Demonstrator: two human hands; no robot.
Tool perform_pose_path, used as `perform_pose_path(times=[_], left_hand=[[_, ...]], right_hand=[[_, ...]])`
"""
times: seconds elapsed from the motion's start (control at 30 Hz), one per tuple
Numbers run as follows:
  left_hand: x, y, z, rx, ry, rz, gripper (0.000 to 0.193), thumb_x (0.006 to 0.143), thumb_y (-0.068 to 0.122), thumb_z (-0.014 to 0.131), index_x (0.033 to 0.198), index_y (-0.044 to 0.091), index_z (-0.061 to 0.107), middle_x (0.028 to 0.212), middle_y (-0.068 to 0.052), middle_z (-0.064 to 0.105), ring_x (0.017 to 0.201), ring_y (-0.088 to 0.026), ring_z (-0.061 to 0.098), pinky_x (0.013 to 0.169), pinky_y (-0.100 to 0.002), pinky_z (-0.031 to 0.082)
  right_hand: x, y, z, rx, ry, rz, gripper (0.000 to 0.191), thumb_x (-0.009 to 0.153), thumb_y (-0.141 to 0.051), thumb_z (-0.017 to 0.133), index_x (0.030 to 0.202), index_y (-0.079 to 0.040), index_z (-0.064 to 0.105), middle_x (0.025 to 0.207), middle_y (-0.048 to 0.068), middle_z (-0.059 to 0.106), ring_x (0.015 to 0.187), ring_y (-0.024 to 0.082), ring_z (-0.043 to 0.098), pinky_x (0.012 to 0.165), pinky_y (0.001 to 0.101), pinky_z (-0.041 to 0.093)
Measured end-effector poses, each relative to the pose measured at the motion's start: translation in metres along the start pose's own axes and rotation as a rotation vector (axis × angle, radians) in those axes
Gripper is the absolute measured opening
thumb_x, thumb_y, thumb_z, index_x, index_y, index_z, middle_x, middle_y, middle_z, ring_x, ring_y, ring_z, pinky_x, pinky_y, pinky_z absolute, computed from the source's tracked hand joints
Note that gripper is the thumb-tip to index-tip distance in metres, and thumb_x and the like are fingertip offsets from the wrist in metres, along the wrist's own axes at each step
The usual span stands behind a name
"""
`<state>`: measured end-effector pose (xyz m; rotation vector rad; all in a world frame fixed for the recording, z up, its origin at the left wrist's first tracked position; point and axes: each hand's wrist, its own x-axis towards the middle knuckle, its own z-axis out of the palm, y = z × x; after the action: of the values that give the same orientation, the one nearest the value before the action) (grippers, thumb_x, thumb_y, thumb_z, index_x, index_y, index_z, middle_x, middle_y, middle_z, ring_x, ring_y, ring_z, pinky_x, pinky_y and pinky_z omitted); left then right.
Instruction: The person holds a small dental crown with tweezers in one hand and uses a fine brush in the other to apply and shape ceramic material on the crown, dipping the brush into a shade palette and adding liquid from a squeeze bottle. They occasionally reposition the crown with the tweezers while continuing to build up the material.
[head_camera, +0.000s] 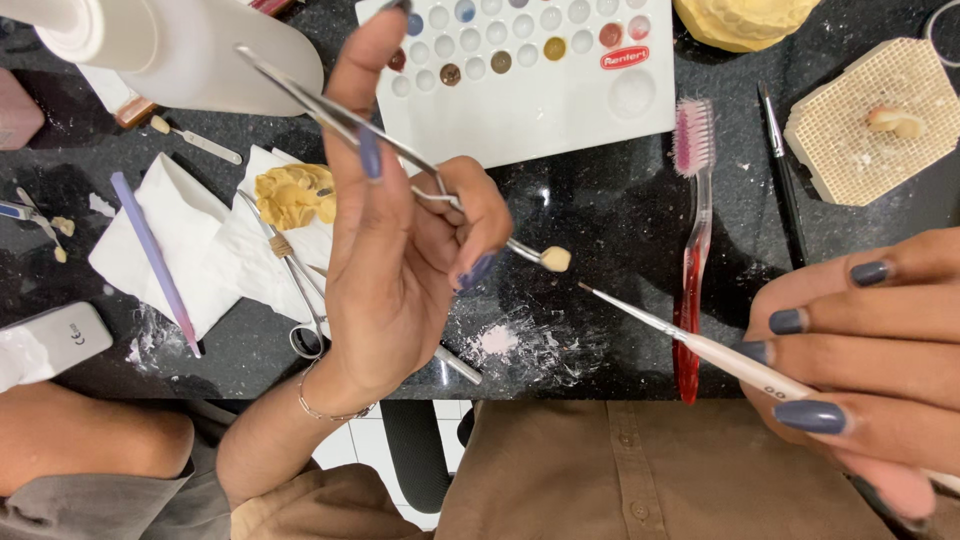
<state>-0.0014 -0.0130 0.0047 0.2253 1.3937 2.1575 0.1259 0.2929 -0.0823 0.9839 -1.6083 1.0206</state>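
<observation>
Our left hand (400, 250) pinches metal forceps (400, 150), whose tip clamps a small cream tooth (555, 259) above the black counter (620, 220). Our right hand (860, 350) grips a fine white brush (690, 340), its point just beside the tooth (not touching). Behind lie a white palette (560, 120), a red toothbrush (693, 250) and a honeycomb tray (880, 120).

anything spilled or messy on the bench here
Yes: white and pinkish powder is smeared over the black countertop, just below the small tooth held in the left hand's tweezers. Nothing else stands out.
</observation>
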Motion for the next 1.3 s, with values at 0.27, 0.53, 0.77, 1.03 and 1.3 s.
perform_pose_path(times=[0.27,0.53,0.77,1.03,1.3], left_hand=[[-0.012,0.006,0.002,0.123,-0.052,0.001,0.064,0.115,0.056,0.035,0.157,0.014,0.010,0.063,-0.007,0.048,0.048,-0.012,0.043,0.050,-0.024,0.034],[-0.013,0.006,0.002,0.144,-0.093,0.018,0.064,0.118,0.057,0.038,0.157,0.014,0.012,0.066,-0.006,0.048,0.052,-0.011,0.047,0.051,-0.021,0.030],[-0.014,0.006,0.001,0.161,-0.082,-0.016,0.067,0.115,0.057,0.039,0.158,0.014,0.010,0.068,-0.006,0.049,0.054,-0.010,0.050,0.050,-0.021,0.032],[-0.014,0.010,0.001,0.167,-0.088,-0.009,0.065,0.117,0.056,0.038,0.159,0.014,0.011,0.075,-0.006,0.050,0.054,-0.010,0.049,0.050,-0.021,0.032],[-0.012,0.011,0.003,0.160,-0.055,-0.034,0.068,0.114,0.057,0.037,0.158,0.011,0.013,0.076,-0.005,0.050,0.054,-0.009,0.049,0.048,-0.021,0.031]], right_hand=[[0.084,0.025,0.026,0.117,-0.390,0.040,0.040,0.110,-0.042,0.051,0.077,-0.023,0.064,0.076,0.001,0.072,0.067,0.014,0.068,0.057,0.0310,0.048],[0.072,0.004,-0.004,0.035,-0.568,0.194,0.039,0.108,-0.043,0.052,0.075,-0.027,0.064,0.080,-0.004,0.072,0.069,0.011,0.065,0.071,0.0337,0.047],[0.114,0.016,0.017,0.061,-0.754,0.267,0.040,0.106,-0.047,0.053,0.075,-0.026,0.066,0.079,-0.004,0.073,0.071,0.013,0.065,0.071,0.0318,0.047],[0.032,-0.002,-0.018,0.108,-0.449,0.064,0.039,0.110,-0.042,0.053,0.076,-0.025,0.063,0.074,-0.005,0.070,0.068,0.006,0.062,0.069,0.0267,0.045],[0.044,-0.006,-0.015,0.101,-0.524,0.130,0.030,0.108,-0.039,0.056,0.084,-0.023,0.063,0.080,-0.004,0.073,0.075,0.008,0.065,0.077,0.0283,0.045]])
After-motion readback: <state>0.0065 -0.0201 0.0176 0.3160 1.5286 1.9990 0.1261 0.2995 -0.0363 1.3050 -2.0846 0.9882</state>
